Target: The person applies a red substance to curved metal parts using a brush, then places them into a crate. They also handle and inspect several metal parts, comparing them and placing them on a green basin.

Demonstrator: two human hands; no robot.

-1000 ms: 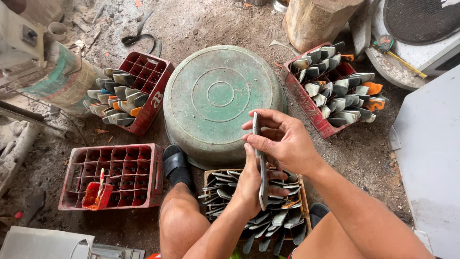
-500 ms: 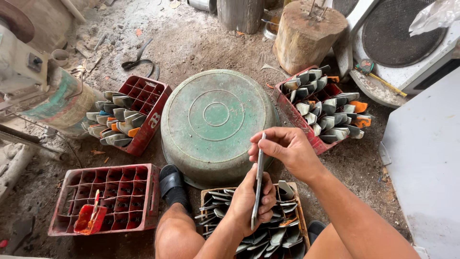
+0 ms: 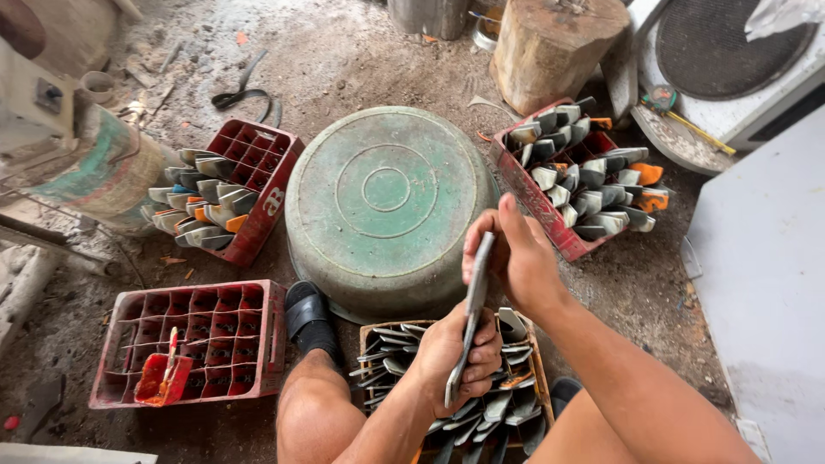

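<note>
My left hand grips the lower end of a long grey metal blade that stands nearly upright. My right hand is closed around the blade's upper end. Both hands hover over a crate between my knees, packed with several similar grey blades. Just beyond the hands lies an upturned green metal basin.
A red crate with blades lies at the left, another red crate with blades at the right. A third red crate at lower left holds a small red piece. A wood stump stands behind. My sandalled foot rests by the basin.
My view has shifted slightly. The right hand has slid up and closed round the blade's top, and the blade has tilted a little to the right.
</note>
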